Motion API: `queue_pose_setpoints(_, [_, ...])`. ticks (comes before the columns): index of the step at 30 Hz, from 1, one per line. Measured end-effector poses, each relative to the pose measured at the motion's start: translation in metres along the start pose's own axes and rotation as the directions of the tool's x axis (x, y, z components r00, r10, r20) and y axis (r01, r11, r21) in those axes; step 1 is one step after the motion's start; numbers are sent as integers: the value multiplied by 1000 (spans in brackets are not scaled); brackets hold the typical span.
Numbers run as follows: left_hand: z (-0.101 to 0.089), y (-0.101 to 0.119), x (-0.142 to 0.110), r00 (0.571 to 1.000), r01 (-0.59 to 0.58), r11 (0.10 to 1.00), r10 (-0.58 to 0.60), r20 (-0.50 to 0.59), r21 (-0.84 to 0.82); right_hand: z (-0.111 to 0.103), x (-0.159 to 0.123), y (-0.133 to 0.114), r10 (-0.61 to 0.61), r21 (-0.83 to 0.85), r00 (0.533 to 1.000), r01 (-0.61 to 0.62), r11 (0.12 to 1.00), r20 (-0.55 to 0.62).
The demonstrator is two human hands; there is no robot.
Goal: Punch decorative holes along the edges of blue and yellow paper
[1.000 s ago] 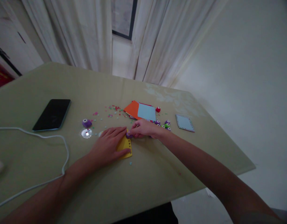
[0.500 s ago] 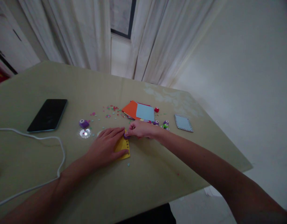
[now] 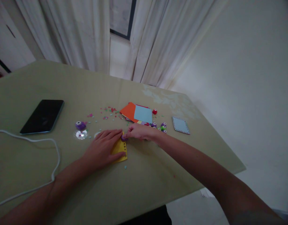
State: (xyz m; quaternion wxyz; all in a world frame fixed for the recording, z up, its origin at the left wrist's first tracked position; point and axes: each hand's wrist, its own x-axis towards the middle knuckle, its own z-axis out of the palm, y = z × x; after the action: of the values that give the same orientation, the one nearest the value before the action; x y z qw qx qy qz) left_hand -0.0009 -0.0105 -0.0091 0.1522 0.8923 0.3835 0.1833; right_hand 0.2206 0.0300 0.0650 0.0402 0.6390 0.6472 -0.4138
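Note:
A sheet of yellow paper (image 3: 119, 150) lies on the table with a row of small punched holes along its right edge. My left hand (image 3: 104, 145) is spread flat on it, thumb near the bottom right corner, and covers much of it. At the paper's upper right edge sits a small purple paper punch (image 3: 124, 138). My right hand (image 3: 137, 132) has its fingers closed on this punch, partly hiding it. Another, larger purple punch (image 3: 80, 125) stands to the left, beside a clear round dish (image 3: 81, 134).
Orange paper (image 3: 128, 111) and light blue paper (image 3: 143, 114) are stacked behind my hands, near a red punch (image 3: 154, 111) and several purple and green punches (image 3: 162, 127). A hole-edged blue card (image 3: 180, 125), paper bits (image 3: 112, 109), a tablet (image 3: 42, 116) and a white cable (image 3: 55, 147) lie around.
The whole view has shifted slightly, so things sit a little further left. Both hands keep their places on the yellow paper, and the right fingers have pressed closer over the purple punch.

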Motion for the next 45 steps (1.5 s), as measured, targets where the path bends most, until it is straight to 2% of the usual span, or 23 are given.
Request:
queue_pose_setpoints(5, [2, -1, 0, 1000, 3, 1000, -3, 6, 19, 15, -11, 10, -79, 112, 982, 99, 989, -174])
queue_pose_setpoints(7, [2, -2, 0, 1000, -6, 1000, 6, 7, 27, 26, -20, 12, -104, 168, 951, 157, 973, -291])
queue_pose_setpoints(8, [2, -3, 0, 1000, -13, 999, 13, 7, 32, 33, -24, 13, -131, 161, 919, 202, 966, -371])
queue_pose_setpoints(10, [2, -4, 0, 1000, -27, 999, 26, 9, 39, 47, -32, 13, -242, 35, 813, 306, 951, -530])
queue_pose_setpoints(11, [2, -5, 0, 999, -32, 999, 32, 9, 44, 54, -34, 13, -327, -81, 755, 345, 935, -569])
queue_pose_setpoints(12, [3, -6, -1, 999, -37, 998, 37, 6, 49, 60, -36, 13, -415, -212, 710, 361, 908, -569])
queue_pose_setpoints(14, [4, -8, -1, 999, -39, 997, 40, -7, 63, 66, -36, 16, -523, -441, 674, 312, 842, -522])
queue_pose_setpoints(17, [7, -12, -1, 998, -55, 995, 57, -24, 79, 62, -30, 26, -525, -615, 658, 117, 780, -540])
queue_pose_setpoints(19, [9, -13, -1, 996, -81, 993, 83, -18, 91, 52, -27, 35, -512, -661, 636, 3, 750, -577])
queue_pose_setpoints(21, [9, -12, 0, 995, -94, 990, 96, -18, 103, 43, -27, 45, -501, -681, 630, -61, 729, -593])
queue_pose_setpoints(26, [6, -3, 1, 997, -83, 994, 83, 3, 73, 32, -30, 68, -426, -639, 647, -125, 759, -633])
queue_pose_setpoints(30, [7, 9, 3, 993, -104, 994, 102, 54, 28, 29, -34, 89, -339, -573, 642, -193, 796, -688])
queue_pose_setpoints(38, [22, 32, 19, 982, -169, 986, 169, 87, -5, 13, -41, 124, -261, -523, 651, -246, 816, -713])
queue_pose_setpoints(42, [26, 32, 30, 978, -180, 984, 181, 101, -15, 5, -43, 129, -228, -482, 631, -265, 835, -742])
queue_pose_setpoints(45, [26, 34, 35, 978, -185, 982, 187, 92, -27, 6, -44, 120, -245, -474, 610, -246, 845, -754])
